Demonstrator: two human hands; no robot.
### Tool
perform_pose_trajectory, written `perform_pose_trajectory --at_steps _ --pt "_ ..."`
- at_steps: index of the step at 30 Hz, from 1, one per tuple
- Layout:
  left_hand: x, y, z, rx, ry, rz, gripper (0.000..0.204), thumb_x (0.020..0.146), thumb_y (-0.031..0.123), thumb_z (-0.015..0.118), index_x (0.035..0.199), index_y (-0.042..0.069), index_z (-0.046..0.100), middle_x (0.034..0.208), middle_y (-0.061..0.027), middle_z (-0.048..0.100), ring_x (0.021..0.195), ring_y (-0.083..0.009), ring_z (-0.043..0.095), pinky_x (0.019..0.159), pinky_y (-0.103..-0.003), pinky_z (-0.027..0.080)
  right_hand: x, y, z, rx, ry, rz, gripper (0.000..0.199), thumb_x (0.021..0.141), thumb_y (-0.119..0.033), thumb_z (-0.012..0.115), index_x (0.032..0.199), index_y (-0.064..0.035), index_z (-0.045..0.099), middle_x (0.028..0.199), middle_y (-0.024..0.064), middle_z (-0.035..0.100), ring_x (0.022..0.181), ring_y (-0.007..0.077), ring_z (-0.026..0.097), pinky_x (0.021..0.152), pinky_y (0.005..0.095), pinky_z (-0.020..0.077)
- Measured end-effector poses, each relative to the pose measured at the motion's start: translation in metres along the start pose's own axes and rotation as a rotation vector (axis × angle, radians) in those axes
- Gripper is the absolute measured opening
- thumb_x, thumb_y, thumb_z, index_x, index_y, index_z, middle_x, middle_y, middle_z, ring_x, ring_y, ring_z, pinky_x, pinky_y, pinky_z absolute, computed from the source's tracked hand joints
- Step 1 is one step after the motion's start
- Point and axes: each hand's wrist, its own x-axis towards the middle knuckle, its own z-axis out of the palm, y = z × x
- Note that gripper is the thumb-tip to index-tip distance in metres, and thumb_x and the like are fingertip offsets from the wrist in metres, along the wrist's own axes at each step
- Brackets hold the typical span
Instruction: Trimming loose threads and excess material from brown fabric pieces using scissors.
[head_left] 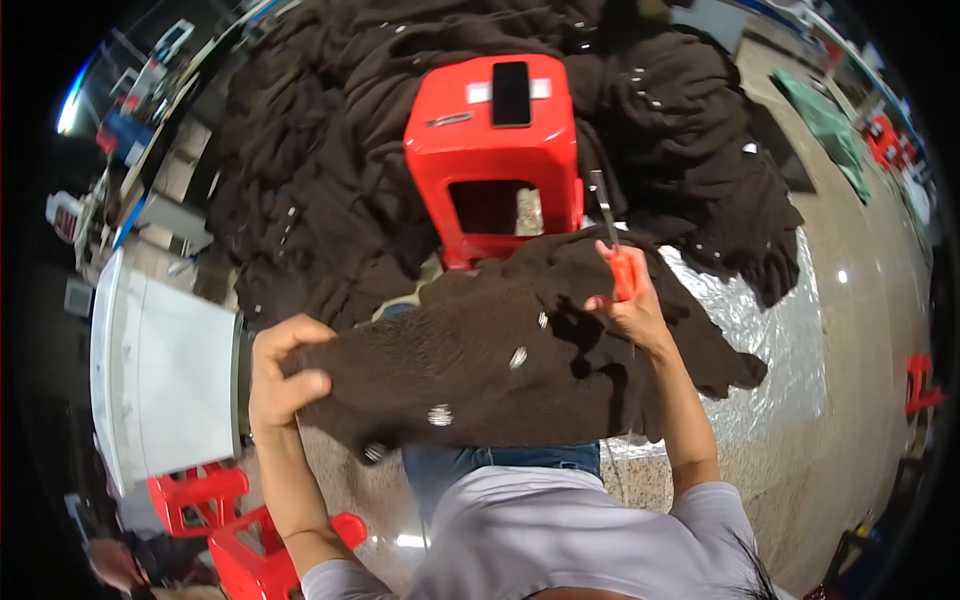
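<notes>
A dark brown knit garment [470, 345] lies spread across my lap, with several small shiny silver-white spots on it. My left hand [285, 370] is closed on its left end, thumb on top and fingers behind, lifting that edge a little. Over the garment's right part, my right hand [635, 300] grips red-handled scissors [624, 275]. Their narrow metal blades point away from me, and I cannot tell how far apart the blades are. A darker patch of loose cloth [590, 335] lies on the garment beside my right hand.
A red plastic stool [490, 150] stands ahead, bearing a black phone [511, 95] and a small metal tool [448, 119]. Heaped brown garments [330, 150] surround it. Silver sheeting [770, 330] covers floor at right. A white box-like object [165, 365] and red stools [250, 555] stand left.
</notes>
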Motion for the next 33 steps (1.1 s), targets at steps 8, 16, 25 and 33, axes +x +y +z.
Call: perform_pose_trajectory --at_steps 8,16,25,33 --pt "-0.115 -0.244 0.004 0.512 0.557 -0.096 0.046 0.09 0.007 0.069 0.133 0.0 0.053 0.12 -0.0077 0.06 0.106 -0.0167 0.059 0.09 -0.029 0.049 -0.024 0.02 0.106 -0.318 -0.284 0.153 0.051 0.085 -0.027 0.08 0.126 -0.0095 0.055 0.112 0.0069 0.059 0.105 0.0162 0.054 0.095 0.0311 0.0438" --pt "-0.137 -0.212 0.106 0.277 1.019 -0.167 0.076 0.083 0.019 0.08 0.147 0.01 0.04 0.142 -0.0137 0.044 0.125 -0.0245 0.046 0.1 -0.039 0.043 -0.085 -0.06 0.089 -0.777 -0.173 -0.046 0.046 0.083 -0.013 0.075 0.128 -0.0144 0.063 0.11 0.0148 0.056 0.094 0.0333 0.065 0.079 0.0384 0.0531" --pt "-0.103 -0.232 0.082 0.696 0.89 0.162 0.039 0.068 0.012 0.087 0.104 0.006 0.071 0.117 -0.0104 0.063 0.106 -0.0308 0.056 0.093 -0.04 0.045 -0.132 -0.096 0.155 -0.93 -0.76 -0.195 0.037 0.082 -0.036 0.077 0.099 -0.0063 0.062 0.089 0.0135 0.068 0.073 0.0365 0.067 0.06 0.0442 0.0532" --pt "-0.123 -0.243 0.085 0.888 0.833 0.128 0.027 0.072 0.002 0.078 0.096 0.015 0.075 0.103 -0.0057 0.059 0.098 -0.0278 0.053 0.093 -0.041 0.037 -0.11 -0.128 0.147 -1.089 -0.749 -0.184 0.041 0.083 -0.043 0.077 0.09 -0.0057 0.063 0.07 0.0128 0.066 0.061 0.0365 0.065 0.053 0.0443 0.0486"
